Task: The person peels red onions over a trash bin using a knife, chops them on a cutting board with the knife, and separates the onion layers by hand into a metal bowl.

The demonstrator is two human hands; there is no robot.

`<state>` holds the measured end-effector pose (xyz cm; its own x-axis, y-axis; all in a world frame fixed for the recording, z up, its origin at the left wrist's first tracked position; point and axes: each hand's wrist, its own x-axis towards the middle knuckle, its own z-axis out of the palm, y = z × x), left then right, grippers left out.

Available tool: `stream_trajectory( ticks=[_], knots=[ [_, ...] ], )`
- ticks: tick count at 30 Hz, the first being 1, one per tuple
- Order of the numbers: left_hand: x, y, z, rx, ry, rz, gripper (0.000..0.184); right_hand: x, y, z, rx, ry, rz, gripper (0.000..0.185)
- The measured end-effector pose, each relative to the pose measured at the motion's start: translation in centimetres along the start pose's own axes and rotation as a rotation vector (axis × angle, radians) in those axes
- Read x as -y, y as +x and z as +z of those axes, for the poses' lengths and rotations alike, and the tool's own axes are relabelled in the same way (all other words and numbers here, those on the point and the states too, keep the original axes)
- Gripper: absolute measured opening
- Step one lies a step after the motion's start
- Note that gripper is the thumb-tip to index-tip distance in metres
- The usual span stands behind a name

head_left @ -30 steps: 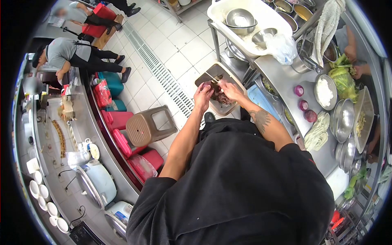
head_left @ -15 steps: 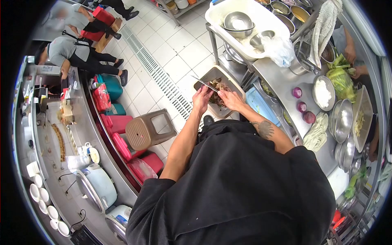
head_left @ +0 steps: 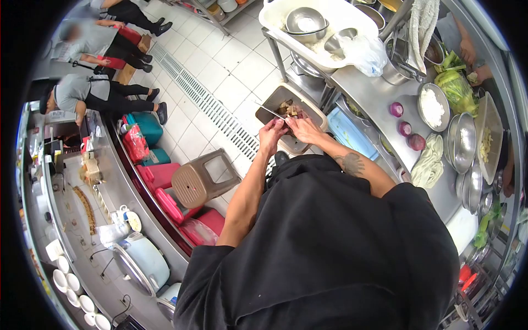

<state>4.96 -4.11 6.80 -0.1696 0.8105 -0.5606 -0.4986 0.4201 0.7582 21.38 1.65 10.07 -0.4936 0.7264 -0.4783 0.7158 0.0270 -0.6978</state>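
Observation:
My right hand (head_left: 303, 130) is closed round a knife (head_left: 270, 111), whose thin blade points up and left. Close beside it, my left hand (head_left: 271, 135) has its fingers bent together near the blade's base. Whatever the left fingers pinch is too small and covered to make out. Both hands are over the near edge of a beige bin (head_left: 312, 108). Brown and reddish scraps (head_left: 290, 108) lie inside it.
Right of me, a steel counter (head_left: 379, 104) carries purple onions (head_left: 405, 128), a bowl of white pieces (head_left: 432, 108), a cloth (head_left: 428, 169) and leafy greens (head_left: 460, 96). A brown stool (head_left: 201, 179) stands at left. Several people work at upper left.
My view has shifted slightly, and the people at upper left show more. Both hands stay together over the bin, with the knife still in the right one.

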Motion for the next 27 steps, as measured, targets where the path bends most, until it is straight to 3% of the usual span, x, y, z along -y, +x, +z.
stream_trajectory(
  ticks=[9,11,15,20,27],
  knots=[
    [1.0,-2.1,2.2,0.023,0.098,0.021,0.039,-0.4,1.1,0.0,0.019,0.006,0.087,0.073],
    [0.6,-2.0,2.5,0.073,0.092,0.024,0.042,-1.6,2.2,-0.1,-0.006,0.145,-0.048,0.073],
    [-0.7,-1.7,2.8,0.09,-0.032,0.029,0.051,-1.6,1.7,-0.4,-0.031,0.382,-0.024,0.076],
    [-0.4,-1.5,1.0,0.037,-0.045,0.075,0.051,0.1,0.6,-1.3,0.137,0.794,0.205,0.07],
    [-2.8,-3.4,1.0,0.163,-0.252,0.087,0.046,-3.3,3.2,-0.1,0.09,0.798,0.304,0.065]
  ],
)
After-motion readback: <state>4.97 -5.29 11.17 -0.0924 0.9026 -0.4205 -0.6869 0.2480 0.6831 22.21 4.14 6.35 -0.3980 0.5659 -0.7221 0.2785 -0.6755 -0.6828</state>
